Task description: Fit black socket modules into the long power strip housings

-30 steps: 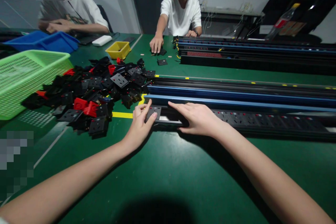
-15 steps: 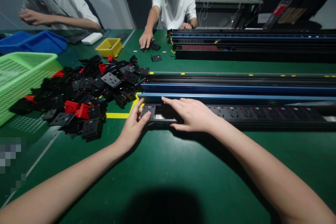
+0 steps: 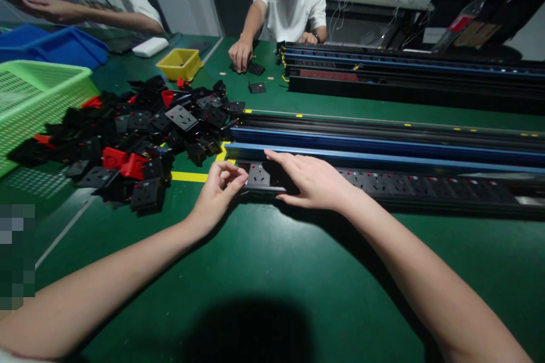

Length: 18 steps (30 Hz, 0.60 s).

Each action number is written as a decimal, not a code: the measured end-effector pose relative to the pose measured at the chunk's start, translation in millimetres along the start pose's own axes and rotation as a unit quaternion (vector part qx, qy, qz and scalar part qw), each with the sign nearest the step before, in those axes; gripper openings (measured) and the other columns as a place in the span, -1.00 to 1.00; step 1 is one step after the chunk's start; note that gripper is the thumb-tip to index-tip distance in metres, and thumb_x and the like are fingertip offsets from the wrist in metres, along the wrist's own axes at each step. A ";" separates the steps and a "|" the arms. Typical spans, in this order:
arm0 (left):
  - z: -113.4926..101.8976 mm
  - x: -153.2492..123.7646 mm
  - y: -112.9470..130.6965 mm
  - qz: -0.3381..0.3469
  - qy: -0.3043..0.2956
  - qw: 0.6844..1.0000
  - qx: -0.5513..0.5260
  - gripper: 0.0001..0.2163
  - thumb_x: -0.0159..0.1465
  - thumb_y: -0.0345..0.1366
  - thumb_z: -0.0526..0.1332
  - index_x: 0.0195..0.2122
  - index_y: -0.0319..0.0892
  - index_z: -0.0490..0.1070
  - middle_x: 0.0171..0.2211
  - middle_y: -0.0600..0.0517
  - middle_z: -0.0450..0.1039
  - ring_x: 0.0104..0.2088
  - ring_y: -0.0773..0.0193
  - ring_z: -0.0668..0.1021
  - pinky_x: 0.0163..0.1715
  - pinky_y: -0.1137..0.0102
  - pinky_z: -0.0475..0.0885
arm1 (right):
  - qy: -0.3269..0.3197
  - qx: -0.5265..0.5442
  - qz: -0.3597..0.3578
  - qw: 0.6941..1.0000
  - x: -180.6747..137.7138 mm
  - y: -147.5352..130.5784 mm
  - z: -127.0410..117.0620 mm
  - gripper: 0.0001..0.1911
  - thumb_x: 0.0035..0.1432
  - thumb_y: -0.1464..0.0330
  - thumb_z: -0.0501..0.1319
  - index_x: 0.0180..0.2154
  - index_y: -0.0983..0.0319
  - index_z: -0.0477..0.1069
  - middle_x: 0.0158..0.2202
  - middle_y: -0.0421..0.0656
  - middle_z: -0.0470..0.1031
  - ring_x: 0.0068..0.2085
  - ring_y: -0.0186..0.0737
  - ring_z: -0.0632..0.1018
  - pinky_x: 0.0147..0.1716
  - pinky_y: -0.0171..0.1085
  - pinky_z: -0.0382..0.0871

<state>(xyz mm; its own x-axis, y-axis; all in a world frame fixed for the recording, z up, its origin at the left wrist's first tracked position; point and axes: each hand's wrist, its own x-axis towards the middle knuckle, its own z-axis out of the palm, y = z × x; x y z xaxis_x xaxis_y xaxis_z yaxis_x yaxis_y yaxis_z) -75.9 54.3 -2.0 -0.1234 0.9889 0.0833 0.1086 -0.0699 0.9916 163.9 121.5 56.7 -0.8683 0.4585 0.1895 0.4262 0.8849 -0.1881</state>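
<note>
The left hand (image 3: pixel 221 184) bends its fingers at the left end of a long, thin black rail (image 3: pixel 447 205); its thumb and first fingertip come close together, but I cannot tell if they pinch anything small. The right hand (image 3: pixel 317 181) holds its fingers and thumb apart over the rail. One squarish black plastic socket (image 3: pixel 259 176) sits in the rail, just beside the left fingertips and near the right ones. A long row of black plastic sockets with red dots (image 3: pixel 430 186) is already in the rail, past the right fingers, so I think a big part is done. What seems left is the dark gap under the right fingers, though the hand hides most of it, and a pale, shiny bare bit beyond the far end of the row. A messy heap of loose black and red plastic sockets (image 3: pixel 138 120) lies past the left fingers, so there are lots not put in. The rail's long way runs left to right, from the left fingertips, under the right fingers and out of view. The one socket lies flat, holes facing up; it looks nearly square, so I cannot pick out a longer way for it
</note>
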 end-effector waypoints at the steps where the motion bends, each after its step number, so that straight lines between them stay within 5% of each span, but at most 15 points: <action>1: 0.0 -0.1 1.4 0.000 -0.010 1.000 0.007 -0.76 0.26 -0.12 0.28 -0.19 -0.11 0.30 -0.22 0.04 0.49 -0.19 0.29 0.52 -0.13 0.37 0.39 | 0.001 0.004 -0.003 1.000 0.0 0.1 -0.3 -0.11 0.24 0.17 0.19 0.41 0.32 -0.20 0.33 0.11 0.21 0.20 0.08 0.42 0.07 -0.01 0.39; 10: -3.0 1.2 1.4 -0.028 -0.064 0.997 -0.017 -0.71 0.25 -0.01 0.28 -0.22 -0.12 0.36 -0.15 -0.08 0.59 -0.15 0.16 0.59 -0.09 0.25 0.45 | 0.008 0.021 -0.034 0.999 -0.3 3.4 1.6 -0.10 0.27 0.17 0.19 0.41 0.31 -0.25 0.35 0.15 0.16 0.25 0.10 0.37 0.07 0.02 0.39; 18: -2.9 1.3 3.2 -0.013 -0.076 0.997 -0.002 -0.69 0.27 0.01 0.24 -0.15 -0.12 0.45 -0.14 -0.06 0.56 -0.12 0.15 0.59 -0.09 0.30 0.45 | -0.003 0.016 -0.054 0.998 -0.7 1.7 -2.1 -0.18 0.30 0.23 0.17 0.42 0.24 -0.20 0.30 0.03 0.28 0.10 0.04 0.45 0.01 -0.03 0.37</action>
<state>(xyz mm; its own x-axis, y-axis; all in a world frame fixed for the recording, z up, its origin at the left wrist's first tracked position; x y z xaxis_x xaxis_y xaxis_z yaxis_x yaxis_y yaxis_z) -78.6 54.9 1.5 0.0253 0.9988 0.0419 0.1038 -0.0443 0.9936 165.8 122.8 58.3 -0.9098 0.3607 0.2053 0.3224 0.9258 -0.1975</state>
